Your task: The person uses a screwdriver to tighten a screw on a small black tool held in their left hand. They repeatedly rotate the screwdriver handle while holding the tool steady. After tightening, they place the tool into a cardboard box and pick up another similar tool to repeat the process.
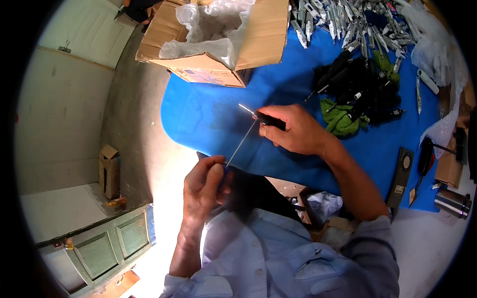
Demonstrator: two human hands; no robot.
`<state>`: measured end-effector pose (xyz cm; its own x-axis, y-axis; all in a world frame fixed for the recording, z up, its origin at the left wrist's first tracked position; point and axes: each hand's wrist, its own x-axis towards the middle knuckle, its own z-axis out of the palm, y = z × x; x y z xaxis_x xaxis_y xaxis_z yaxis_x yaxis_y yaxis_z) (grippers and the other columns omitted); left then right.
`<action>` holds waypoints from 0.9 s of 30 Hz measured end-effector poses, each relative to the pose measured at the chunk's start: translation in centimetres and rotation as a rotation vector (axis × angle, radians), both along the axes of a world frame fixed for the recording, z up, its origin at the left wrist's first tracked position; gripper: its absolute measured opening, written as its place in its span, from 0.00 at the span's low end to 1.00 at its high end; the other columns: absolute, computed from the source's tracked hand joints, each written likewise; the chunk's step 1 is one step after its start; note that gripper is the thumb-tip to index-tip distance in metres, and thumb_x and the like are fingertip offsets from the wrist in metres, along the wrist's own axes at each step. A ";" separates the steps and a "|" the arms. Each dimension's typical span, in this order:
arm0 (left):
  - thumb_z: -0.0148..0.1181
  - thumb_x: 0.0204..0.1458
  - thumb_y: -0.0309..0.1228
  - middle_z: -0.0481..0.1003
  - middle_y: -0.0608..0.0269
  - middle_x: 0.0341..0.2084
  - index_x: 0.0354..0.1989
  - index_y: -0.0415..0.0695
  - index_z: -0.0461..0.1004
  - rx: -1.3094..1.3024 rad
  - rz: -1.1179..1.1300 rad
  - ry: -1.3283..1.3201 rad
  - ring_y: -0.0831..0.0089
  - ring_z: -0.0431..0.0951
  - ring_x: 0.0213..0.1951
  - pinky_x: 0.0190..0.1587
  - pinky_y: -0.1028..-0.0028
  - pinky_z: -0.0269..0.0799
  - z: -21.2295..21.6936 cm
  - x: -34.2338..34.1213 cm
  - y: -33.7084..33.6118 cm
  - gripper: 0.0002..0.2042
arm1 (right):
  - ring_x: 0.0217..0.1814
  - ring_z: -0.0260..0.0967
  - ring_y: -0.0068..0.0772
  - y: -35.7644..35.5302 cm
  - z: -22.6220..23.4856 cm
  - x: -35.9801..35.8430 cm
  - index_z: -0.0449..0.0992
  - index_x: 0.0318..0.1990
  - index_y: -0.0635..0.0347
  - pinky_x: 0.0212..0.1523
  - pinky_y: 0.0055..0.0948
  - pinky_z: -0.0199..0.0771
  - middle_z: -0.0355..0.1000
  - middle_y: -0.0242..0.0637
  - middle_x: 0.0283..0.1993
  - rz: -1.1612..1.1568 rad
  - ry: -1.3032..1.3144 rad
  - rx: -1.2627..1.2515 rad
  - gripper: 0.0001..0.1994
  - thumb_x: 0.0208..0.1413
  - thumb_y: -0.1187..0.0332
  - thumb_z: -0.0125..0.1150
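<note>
My left hand [201, 187] is closed round the blue handle of a screwdriver [242, 143]. Its long thin metal shaft slants up and right to the black piece [271, 121] in my right hand [299, 130]. That piece is small and rounded, with a thin bright metal rod sticking out at its far left end. Thumb and fingers of my right hand pinch it above the blue table cover [208, 121]. The shaft's tip meets or passes close to the black piece; I cannot tell if they touch.
An open cardboard box [258, 37] with plastic wrap stands at the table's far left. Many slim metallic tools [338, 22] lie heaped at the far right. Nearer are black tools [350, 82] and a green cloth [339, 119]. A metal cylinder [452, 202] stands at the right.
</note>
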<state>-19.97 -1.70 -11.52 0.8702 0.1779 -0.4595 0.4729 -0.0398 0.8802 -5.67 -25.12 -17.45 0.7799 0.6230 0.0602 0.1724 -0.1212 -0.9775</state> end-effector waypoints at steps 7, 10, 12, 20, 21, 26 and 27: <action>0.62 0.59 0.21 0.79 0.58 0.39 0.56 0.32 0.71 0.280 -0.074 -0.231 0.78 0.78 0.33 0.29 0.79 0.76 -1.1 -0.6 -0.7 0.17 | 0.28 0.72 0.19 -0.2 0.5 0.4 0.76 0.55 0.71 0.31 0.24 0.74 0.80 0.34 0.34 0.028 0.017 -0.035 0.16 0.62 0.72 0.60; 0.61 0.61 0.23 0.79 0.57 0.38 0.55 0.32 0.71 0.229 -0.044 -0.192 0.77 0.79 0.32 0.29 0.79 0.77 -1.0 -0.8 -0.9 0.16 | 0.28 0.72 0.19 -0.3 0.4 0.4 0.77 0.54 0.70 0.30 0.24 0.73 0.79 0.33 0.33 0.022 -0.013 -0.055 0.15 0.62 0.71 0.61; 0.58 0.63 0.26 0.79 0.57 0.36 0.54 0.31 0.72 0.150 -0.014 -0.137 0.77 0.79 0.32 0.31 0.80 0.75 -0.4 -0.5 -1.0 0.14 | 0.28 0.72 0.18 -0.3 0.3 0.4 0.78 0.52 0.68 0.30 0.24 0.73 0.79 0.33 0.31 0.018 -0.018 -0.049 0.14 0.62 0.70 0.61; 0.61 0.62 0.26 0.80 0.56 0.37 0.55 0.32 0.72 0.042 -0.021 -0.070 0.77 0.80 0.31 0.27 0.79 0.76 -0.2 -0.1 -0.4 0.15 | 0.27 0.71 0.18 -0.1 0.4 0.4 0.78 0.46 0.65 0.28 0.26 0.71 0.75 0.31 0.27 0.017 -0.067 -0.027 0.09 0.62 0.70 0.61; 0.61 0.62 0.25 0.80 0.57 0.38 0.55 0.32 0.72 0.107 -0.044 -0.106 0.77 0.80 0.32 0.27 0.79 0.76 -0.3 -0.3 -0.6 0.16 | 0.27 0.71 0.18 -0.2 0.4 0.4 0.78 0.46 0.65 0.28 0.26 0.71 0.75 0.31 0.26 0.017 -0.072 -0.024 0.09 0.62 0.70 0.61; 0.63 0.61 0.27 0.79 0.57 0.39 0.56 0.33 0.72 0.211 -0.071 -0.150 0.79 0.79 0.34 0.32 0.80 0.76 -0.9 -0.7 -0.5 0.17 | 0.26 0.71 0.18 -0.3 0.2 0.6 0.78 0.45 0.65 0.28 0.26 0.71 0.75 0.31 0.27 0.033 -0.090 -0.053 0.09 0.62 0.70 0.61; 0.63 0.61 0.28 0.79 0.57 0.39 0.56 0.32 0.72 0.202 -0.059 -0.152 0.78 0.79 0.34 0.32 0.80 0.77 -0.7 -0.6 -0.7 0.17 | 0.26 0.71 0.18 -0.3 0.2 0.6 0.78 0.45 0.65 0.28 0.26 0.71 0.75 0.31 0.27 0.031 -0.084 -0.044 0.09 0.62 0.70 0.61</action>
